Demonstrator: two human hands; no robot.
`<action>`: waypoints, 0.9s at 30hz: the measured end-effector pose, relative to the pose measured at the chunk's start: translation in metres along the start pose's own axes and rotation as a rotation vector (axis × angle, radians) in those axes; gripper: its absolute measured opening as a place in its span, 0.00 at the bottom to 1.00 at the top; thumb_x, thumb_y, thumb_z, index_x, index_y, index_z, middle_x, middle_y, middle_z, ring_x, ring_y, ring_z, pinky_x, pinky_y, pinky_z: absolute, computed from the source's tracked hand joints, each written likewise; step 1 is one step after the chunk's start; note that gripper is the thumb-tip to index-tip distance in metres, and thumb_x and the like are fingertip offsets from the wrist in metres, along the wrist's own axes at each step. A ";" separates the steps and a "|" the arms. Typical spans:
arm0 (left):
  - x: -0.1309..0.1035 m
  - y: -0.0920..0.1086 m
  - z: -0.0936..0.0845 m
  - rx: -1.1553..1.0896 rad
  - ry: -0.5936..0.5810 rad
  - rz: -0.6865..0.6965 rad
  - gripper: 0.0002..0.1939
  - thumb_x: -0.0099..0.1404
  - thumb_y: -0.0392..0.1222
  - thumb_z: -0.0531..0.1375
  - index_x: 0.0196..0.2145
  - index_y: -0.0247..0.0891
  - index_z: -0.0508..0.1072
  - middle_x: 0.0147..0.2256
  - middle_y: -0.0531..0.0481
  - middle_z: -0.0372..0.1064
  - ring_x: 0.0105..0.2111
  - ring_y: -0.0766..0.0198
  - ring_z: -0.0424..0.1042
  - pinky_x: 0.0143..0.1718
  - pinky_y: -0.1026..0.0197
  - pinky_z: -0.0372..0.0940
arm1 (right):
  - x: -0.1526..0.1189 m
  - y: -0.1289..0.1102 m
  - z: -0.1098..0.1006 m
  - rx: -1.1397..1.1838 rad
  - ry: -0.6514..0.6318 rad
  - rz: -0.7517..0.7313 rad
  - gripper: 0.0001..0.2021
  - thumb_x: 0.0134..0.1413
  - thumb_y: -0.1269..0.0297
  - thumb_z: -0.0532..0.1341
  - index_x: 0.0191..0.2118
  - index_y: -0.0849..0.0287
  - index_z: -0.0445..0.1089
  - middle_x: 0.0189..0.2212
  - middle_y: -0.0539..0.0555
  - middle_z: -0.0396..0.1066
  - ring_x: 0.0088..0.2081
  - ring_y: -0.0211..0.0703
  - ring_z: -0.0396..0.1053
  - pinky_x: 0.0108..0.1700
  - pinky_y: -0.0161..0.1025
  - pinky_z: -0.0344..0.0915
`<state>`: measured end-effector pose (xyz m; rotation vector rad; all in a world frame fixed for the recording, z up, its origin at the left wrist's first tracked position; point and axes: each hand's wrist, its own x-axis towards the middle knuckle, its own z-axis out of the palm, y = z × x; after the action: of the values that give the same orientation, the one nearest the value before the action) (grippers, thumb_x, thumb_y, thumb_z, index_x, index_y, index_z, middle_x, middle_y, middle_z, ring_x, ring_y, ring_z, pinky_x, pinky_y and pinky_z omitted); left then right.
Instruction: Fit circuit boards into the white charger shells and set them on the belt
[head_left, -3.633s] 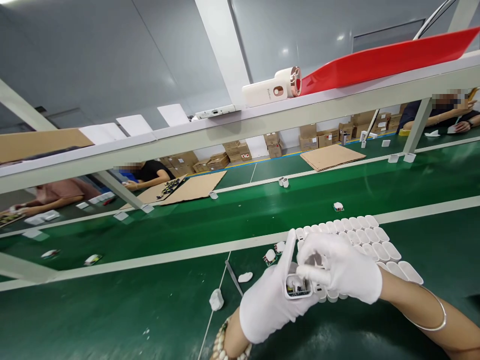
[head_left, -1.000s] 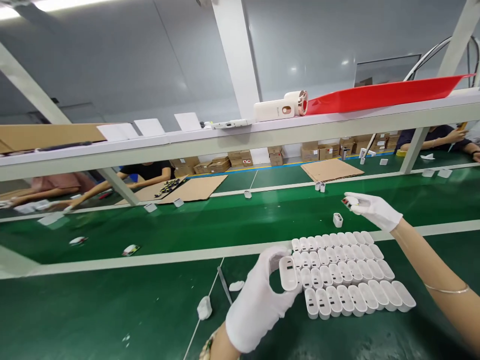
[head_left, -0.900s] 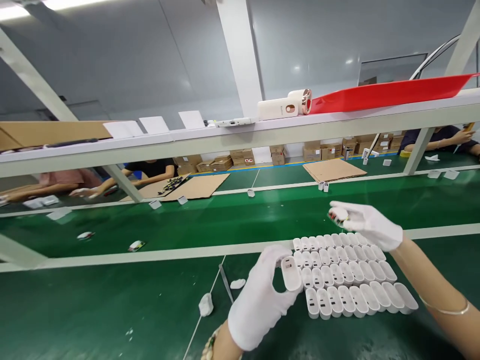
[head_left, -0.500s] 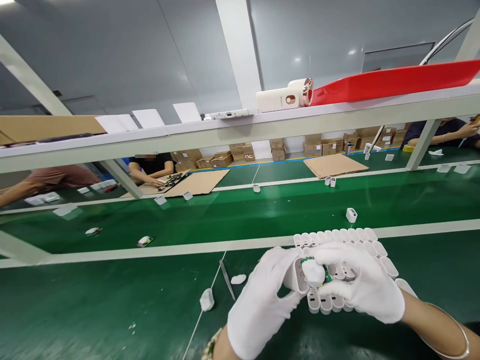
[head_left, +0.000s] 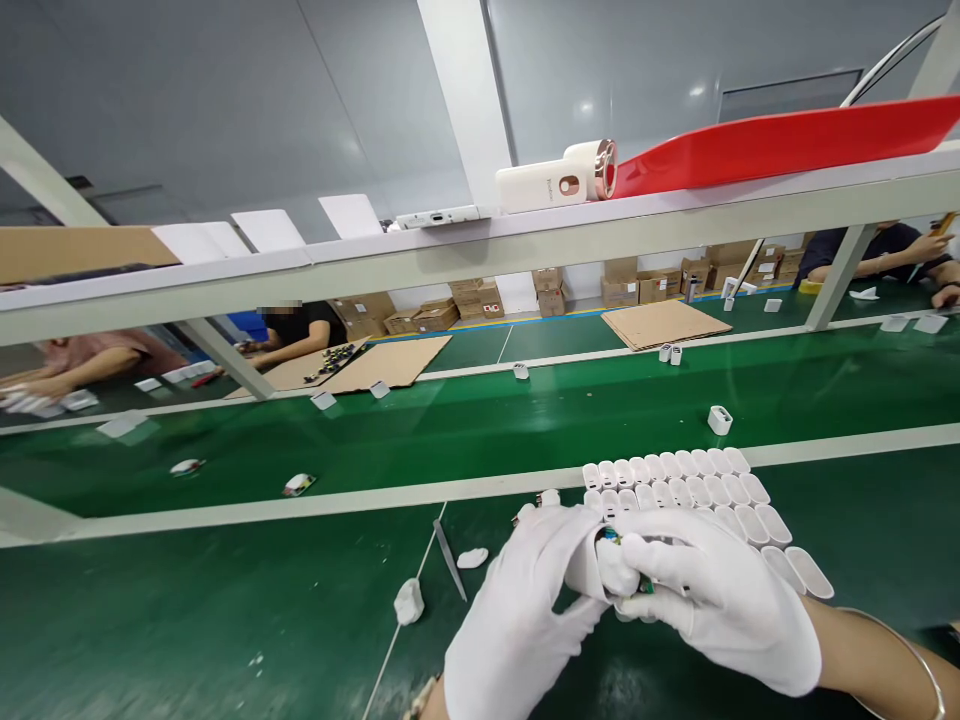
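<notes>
Left hand: the white-gloved left hand curls thumb and fingers around a white housing, gripping it by its sides.
Right hand: the right hand, also gloved, pinches a circuit board with white pad between thumb and fingers; a thin bangle circles the wrist.
Board and housing: the board sits at the housing's mouth, which faces the right hand; blue and green parts show at its edges. Depth of insertion cannot be told, as the fingers hide it.
Housing rows: white cups stand in close rows on the green bench, behind and partly under the right hand.
Bench, left of hands: a grey metal tool lies aslant, between a white lump and a flat white piece.
Green belt: beyond the bench rail; carries a lone white cup at right and two pad-topped boards at left.
Shelf: holds a cream device beside a red tray.
Far side: co-workers sit near cardboard sheets.
</notes>
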<state>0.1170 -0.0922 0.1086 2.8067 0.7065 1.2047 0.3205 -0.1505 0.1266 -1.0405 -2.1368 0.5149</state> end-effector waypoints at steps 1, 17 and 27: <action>0.000 0.000 0.000 0.005 0.002 0.005 0.19 0.65 0.33 0.59 0.53 0.34 0.67 0.47 0.41 0.74 0.48 0.55 0.74 0.51 0.51 0.72 | -0.001 0.000 0.001 -0.030 -0.007 0.005 0.06 0.64 0.70 0.59 0.35 0.55 0.62 0.34 0.48 0.65 0.34 0.37 0.61 0.36 0.35 0.58; 0.002 -0.003 0.002 0.007 0.026 0.082 0.19 0.65 0.31 0.58 0.54 0.33 0.66 0.48 0.39 0.74 0.49 0.55 0.74 0.53 0.52 0.70 | -0.006 -0.006 0.000 -0.257 -0.029 0.036 0.05 0.65 0.72 0.55 0.41 0.55 0.64 0.37 0.50 0.69 0.34 0.39 0.64 0.33 0.37 0.55; 0.002 0.016 0.019 -0.594 -0.148 -0.210 0.15 0.54 0.28 0.58 0.40 0.41 0.68 0.35 0.52 0.72 0.33 0.63 0.74 0.34 0.63 0.70 | 0.002 -0.008 -0.006 0.213 -0.017 0.057 0.19 0.40 0.51 0.75 0.38 0.51 0.76 0.29 0.47 0.67 0.35 0.40 0.61 0.38 0.36 0.61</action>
<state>0.1373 -0.1023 0.0996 2.2406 0.5092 0.9583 0.3200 -0.1537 0.1362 -0.9824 -2.0203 0.7631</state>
